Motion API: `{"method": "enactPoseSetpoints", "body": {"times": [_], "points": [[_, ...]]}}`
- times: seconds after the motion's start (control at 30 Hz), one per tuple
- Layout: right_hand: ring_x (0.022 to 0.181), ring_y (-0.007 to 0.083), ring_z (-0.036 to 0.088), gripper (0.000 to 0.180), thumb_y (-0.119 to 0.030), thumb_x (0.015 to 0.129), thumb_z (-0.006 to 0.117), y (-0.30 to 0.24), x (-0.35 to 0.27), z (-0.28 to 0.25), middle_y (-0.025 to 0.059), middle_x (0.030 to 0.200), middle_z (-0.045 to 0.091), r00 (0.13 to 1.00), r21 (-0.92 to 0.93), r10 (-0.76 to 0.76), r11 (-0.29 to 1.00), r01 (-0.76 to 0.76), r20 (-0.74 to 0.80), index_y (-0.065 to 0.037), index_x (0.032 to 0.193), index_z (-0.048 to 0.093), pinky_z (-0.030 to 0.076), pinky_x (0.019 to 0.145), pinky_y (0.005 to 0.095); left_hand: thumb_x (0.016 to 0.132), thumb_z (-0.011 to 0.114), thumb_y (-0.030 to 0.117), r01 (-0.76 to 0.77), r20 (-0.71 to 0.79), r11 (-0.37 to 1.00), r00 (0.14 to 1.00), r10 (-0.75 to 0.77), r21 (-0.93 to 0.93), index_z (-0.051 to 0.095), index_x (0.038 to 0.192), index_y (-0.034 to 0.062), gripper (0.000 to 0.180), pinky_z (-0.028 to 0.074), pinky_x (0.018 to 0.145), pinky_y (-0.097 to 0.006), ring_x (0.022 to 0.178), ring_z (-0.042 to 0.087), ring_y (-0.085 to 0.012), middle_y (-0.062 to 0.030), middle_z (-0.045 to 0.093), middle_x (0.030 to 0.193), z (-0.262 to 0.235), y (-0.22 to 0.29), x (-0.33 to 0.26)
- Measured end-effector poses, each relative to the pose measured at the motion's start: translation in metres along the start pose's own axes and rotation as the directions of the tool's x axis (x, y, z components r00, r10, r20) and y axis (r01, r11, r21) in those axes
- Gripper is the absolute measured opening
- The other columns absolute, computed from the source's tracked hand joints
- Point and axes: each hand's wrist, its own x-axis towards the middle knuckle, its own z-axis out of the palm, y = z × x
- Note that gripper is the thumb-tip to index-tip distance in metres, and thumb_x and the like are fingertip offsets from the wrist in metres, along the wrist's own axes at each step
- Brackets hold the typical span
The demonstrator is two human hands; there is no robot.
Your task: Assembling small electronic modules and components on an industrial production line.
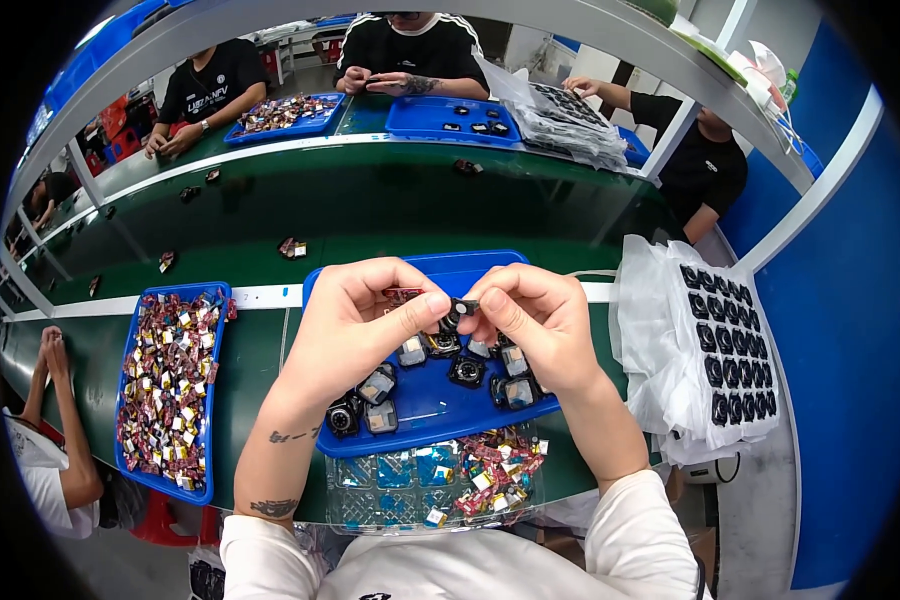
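My left hand (365,320) and my right hand (535,315) meet above a blue tray (425,405). Together they pinch a small black round part (457,312) between thumbs and fingertips. Under the hands, several small black and silver modules (467,371) lie loose in the blue tray. Closer to me, a clear plastic tray (390,492) holds several small red and yellow pieces (495,470) in its right half.
A long blue tray (213,400) full of small red and yellow pieces lies to my left. White bags topped by a sheet of black parts (725,335) sit at my right. Beyond the green conveyor belt (370,215), other people work over blue trays (450,115).
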Motion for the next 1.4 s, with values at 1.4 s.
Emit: {"method": "enactPoseSetpoints", "body": {"times": [1.4], "points": [[0.061, 0.0056, 0.054, 0.012, -0.012, 0.078, 0.073, -0.005, 0.003, -0.009, 0.002, 0.076, 0.066, 0.989, -0.246, -0.095, 0.962, 0.121, 0.114, -0.003, 0.085, 0.07, 0.041, 0.054, 0.0199, 0.086, 0.066, 0.008, -0.109, 0.018, 0.993, 0.994, 0.11, -0.036, 0.064, 0.089, -0.003, 0.011, 0.048, 0.068, -0.022, 0.075, 0.058, -0.0078, -0.0042, 0.064, 0.081, -0.004, 0.006, -0.004]]}}
